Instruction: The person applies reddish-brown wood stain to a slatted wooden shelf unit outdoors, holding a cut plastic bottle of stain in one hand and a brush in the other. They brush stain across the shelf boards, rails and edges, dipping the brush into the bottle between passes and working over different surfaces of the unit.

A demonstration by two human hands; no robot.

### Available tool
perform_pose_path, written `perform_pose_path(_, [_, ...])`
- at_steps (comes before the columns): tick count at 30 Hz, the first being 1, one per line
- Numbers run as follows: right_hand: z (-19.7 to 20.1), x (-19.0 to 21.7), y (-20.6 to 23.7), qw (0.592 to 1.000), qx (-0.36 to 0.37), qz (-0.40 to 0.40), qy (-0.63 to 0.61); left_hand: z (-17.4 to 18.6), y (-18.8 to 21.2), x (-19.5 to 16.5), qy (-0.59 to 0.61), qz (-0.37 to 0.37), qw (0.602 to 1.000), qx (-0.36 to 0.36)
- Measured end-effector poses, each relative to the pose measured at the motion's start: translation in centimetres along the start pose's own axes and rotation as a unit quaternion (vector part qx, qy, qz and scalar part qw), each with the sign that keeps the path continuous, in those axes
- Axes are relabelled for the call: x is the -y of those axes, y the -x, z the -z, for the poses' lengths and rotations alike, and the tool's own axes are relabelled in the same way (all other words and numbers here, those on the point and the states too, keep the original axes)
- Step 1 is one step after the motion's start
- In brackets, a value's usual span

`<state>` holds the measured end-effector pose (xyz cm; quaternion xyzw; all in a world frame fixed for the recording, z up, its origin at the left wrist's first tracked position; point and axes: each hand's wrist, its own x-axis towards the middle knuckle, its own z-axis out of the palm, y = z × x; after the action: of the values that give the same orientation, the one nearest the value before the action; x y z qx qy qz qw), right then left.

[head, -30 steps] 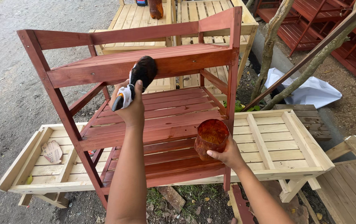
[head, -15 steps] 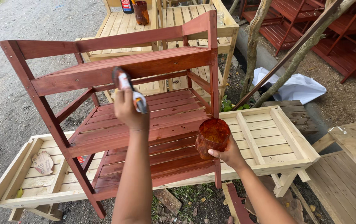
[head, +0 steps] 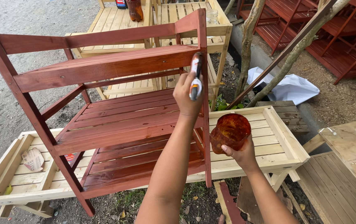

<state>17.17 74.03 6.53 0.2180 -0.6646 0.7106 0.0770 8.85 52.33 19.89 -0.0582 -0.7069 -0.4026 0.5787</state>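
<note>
Closest to the camera, the right hand [head: 239, 154] comes up from the lower edge with its fingers wrapped round the underside of a stained jar [head: 230, 132], a clear container smeared all over with red-brown stain; the grip is closed on it and the jar sits just above the pale slats behind. The left hand [head: 188, 96] is raised a little farther out, its fingers curled tight round the handle of a paintbrush [head: 196, 77]. The brush stands nearly upright, its dark head up against the right end of the top shelf, beside the right front post.

That post belongs to a red-stained wooden rack [head: 103, 116] with three slatted shelves and a back rail, tilted slightly and standing partly on the ground. Its surfaces are glossy and deep red-brown. The rack's right side overlaps a long unpainted wooden tray frame [head: 277, 137] that lies low behind and beneath it and runs out to both sides. In the frame's left end lies a crumpled piece of sandpaper [head: 32, 159].

Beyond the rack stands a second unpainted slatted rack [head: 115, 20], with a brown bottle [head: 135, 9] on its top. To the right, thin tree trunks [head: 248, 45] lean upward, and a white sheet [head: 288, 87] lies on the ground at their foot. Farther right, more red-stained furniture [head: 335, 37] stands on bare soil, and pale wooden boards [head: 352, 145] sit at the right edge
</note>
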Motion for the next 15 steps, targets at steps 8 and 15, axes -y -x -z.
perform_pose_path(8, [-3.7, 1.1, -0.7, 0.999, 0.016, 0.02, -0.039, 13.7, -3.5, 8.0, 0.094, 0.097, 0.981, -0.138])
perform_pose_path(15, [-8.3, 1.0, -1.8, 0.998, 0.041, 0.024, -0.028, 24.7, -6.0, 14.3, 0.049, 0.107, 0.972, -0.205])
